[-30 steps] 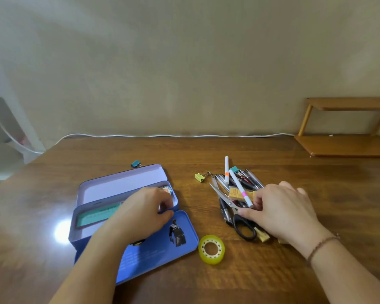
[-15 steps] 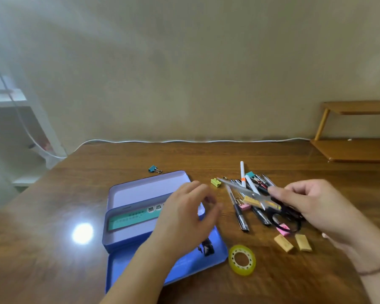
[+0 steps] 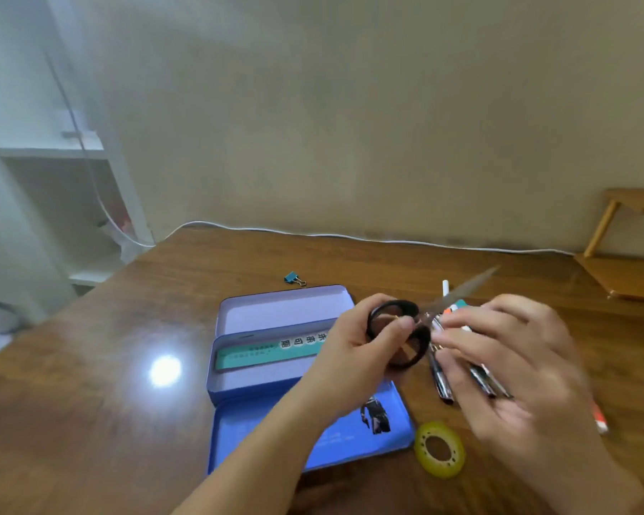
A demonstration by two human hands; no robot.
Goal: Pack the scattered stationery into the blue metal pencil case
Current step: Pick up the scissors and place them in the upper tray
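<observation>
The blue metal pencil case (image 3: pixel 276 366) lies open on the wooden table (image 3: pixel 90 421), its lid (image 3: pixel 261 436) folded toward the person and a green printed strip (image 3: pixel 268 353) lying in the tray; above its right end the left hand (image 3: pixel 354 351) grips the black loop handles of the scissors (image 3: pixel 398 336), thumb pressed over the loops, the blades pointing up and away to the right (their tips blurred). The right hand (image 3: pixel 510 369) hovers just right of the handles, fingers spread and fairly straight; it is smeared by motion, and I cannot tell whether its fingertips touch the scissors or the pens. Under it lies a cluster of pens and markers (image 3: pixel 443 381) on the table, just right of the case; a white marker (image 3: pixel 445 288) juts out at the far end. A yellow tape roll (image 3: pixel 439 449) lies flat near the lid's right corner; a teal binder clip (image 3: pixel 293 278) sits alone beyond the case. A white cable (image 3: pixel 350 237) runs along the table's far edge; a wooden shelf (image 3: pixel 625 269) stands at the far right.
</observation>
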